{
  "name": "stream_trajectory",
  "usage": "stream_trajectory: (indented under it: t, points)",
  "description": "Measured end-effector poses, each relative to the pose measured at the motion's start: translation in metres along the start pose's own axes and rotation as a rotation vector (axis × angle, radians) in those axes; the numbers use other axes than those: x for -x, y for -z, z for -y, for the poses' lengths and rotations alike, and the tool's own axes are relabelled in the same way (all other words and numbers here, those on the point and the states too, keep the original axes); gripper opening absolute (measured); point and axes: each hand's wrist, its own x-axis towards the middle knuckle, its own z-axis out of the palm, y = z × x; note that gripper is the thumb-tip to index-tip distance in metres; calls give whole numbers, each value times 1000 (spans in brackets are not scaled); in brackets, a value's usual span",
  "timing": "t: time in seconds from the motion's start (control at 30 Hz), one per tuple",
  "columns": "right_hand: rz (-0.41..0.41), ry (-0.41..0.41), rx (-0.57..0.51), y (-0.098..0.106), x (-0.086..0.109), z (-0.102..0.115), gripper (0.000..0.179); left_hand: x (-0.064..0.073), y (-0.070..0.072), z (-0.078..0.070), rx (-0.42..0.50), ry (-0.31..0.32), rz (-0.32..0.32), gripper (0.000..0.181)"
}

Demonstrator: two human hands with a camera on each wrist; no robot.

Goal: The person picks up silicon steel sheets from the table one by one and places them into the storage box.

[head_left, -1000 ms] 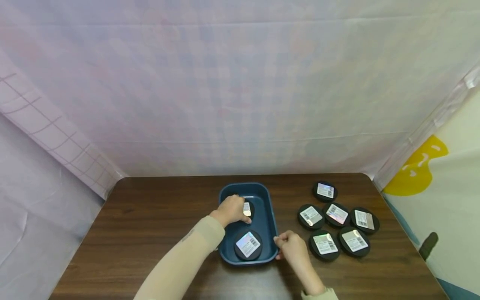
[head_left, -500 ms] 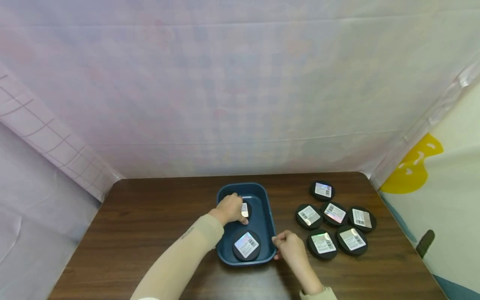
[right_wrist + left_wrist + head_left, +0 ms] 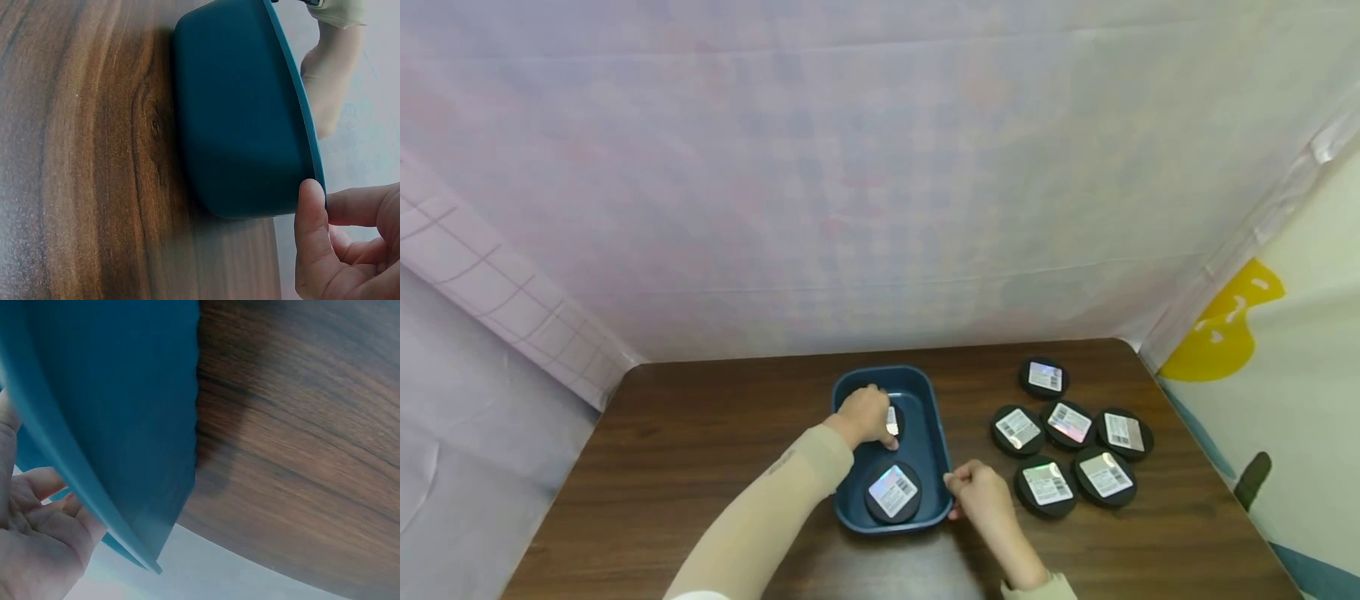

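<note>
A dark blue rectangular tray (image 3: 934, 433) stands on the wooden table. Reaching over its left side, my left hand (image 3: 863, 414) grips a round black container (image 3: 892, 422) with a white label, thumb on the near side and fingers on the far side. The hand covers much of that container. In the left wrist view, the tray wall hides the container and some of the fingers. A second round black container (image 3: 892, 493) lies label-up at the tray's near end. My right hand (image 3: 985, 495) pinches the tray's rim at the near right corner, thumb outside, as the right wrist view shows.
Several more labelled round black containers (image 3: 1047, 485) lie on the table to the right of the tray. The brown table (image 3: 722, 417) ends at a pale patterned curtain (image 3: 880, 208) behind, with fabric also hanging at both sides.
The head view has shifted slightly. Both hands keep their places, the left on the container inside the tray and the right on the rim.
</note>
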Motion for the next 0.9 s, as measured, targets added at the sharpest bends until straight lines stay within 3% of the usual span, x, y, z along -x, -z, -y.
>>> stream_trajectory:
  t: [0.27, 0.6, 0.9]
  points:
    - [-14, 12, 43, 4, 0, 1, 14, 0, 3, -6, -27, 4, 24, 41]
    - [-15, 10, 31, 5, 1, 3, 15, -3, 2, -12, -133, 55, 39, 47]
    - [1, -3, 18, 2, 0, 3, 15, -4, 2, -12, -97, 85, 72, 52]
